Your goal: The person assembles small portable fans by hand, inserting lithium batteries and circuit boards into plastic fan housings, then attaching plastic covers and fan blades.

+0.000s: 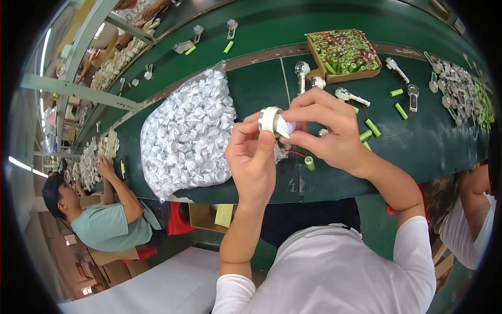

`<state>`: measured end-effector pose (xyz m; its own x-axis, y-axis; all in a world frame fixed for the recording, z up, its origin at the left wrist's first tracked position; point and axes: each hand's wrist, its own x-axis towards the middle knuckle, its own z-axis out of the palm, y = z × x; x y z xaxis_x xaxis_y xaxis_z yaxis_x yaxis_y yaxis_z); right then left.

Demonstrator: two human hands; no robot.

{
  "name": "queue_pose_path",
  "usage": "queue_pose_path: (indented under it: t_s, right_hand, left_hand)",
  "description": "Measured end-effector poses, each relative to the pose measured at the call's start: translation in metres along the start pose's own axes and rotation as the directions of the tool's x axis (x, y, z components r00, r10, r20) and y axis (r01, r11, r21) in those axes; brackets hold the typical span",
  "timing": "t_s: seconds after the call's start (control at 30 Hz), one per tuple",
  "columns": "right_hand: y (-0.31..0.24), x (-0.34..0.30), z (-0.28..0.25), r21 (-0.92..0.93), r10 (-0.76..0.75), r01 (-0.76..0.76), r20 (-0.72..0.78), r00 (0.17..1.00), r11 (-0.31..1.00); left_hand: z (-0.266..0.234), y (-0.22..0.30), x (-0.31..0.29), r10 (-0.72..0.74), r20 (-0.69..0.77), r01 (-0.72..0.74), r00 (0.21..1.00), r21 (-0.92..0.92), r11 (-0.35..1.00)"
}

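Observation:
My left hand is closed around a round, cream-coloured device head with a shiny silver rim. My right hand pinches a small white cup-shaped piece between thumb and fingers, against the right side of the round head. Whether the piece sits inside the head cannot be made out. Below the hands, a green cylindrical battery cell on a red wire lies on the table. To the left stands a large clear plastic bag full of small white cup-shaped pieces.
A cardboard box of green cells with red wires stands beyond my hands. Several cream-handled devices and loose cells lie to the right, near a large pile. A co-worker sits at the left; another person's arm shows at the right.

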<state>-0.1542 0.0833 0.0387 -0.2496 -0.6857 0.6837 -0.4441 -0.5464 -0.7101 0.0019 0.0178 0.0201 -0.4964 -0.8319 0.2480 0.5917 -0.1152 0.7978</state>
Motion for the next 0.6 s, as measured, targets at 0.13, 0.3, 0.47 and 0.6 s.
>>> queue_pose_path:
  t_s: [0.13,0.3,0.47,0.6]
  right_hand:
    - [-0.003,-0.010,0.001,0.024,0.066,-0.068,0.067,0.996,0.997]
    - [-0.008,-0.015,0.010,-0.145,-0.017,0.045,0.187,0.982,0.988]
    - [-0.002,-0.023,0.008,0.293,0.208,-0.294,0.292,0.934,0.910]
    - [0.003,-0.032,0.022,0.347,0.177,-0.299,0.341,0.923,0.889]
  left_hand:
    - [0.004,0.004,-0.010,-0.070,-0.044,0.070,0.997,-0.007,0.998]
    - [0.003,-0.006,-0.023,0.018,-0.058,-0.004,0.998,0.233,0.972]
    - [-0.009,-0.019,-0.035,0.192,-0.003,-0.189,0.981,0.164,0.968]
    - [-0.019,-0.022,-0.045,0.262,-0.003,-0.255,0.965,0.233,0.939]
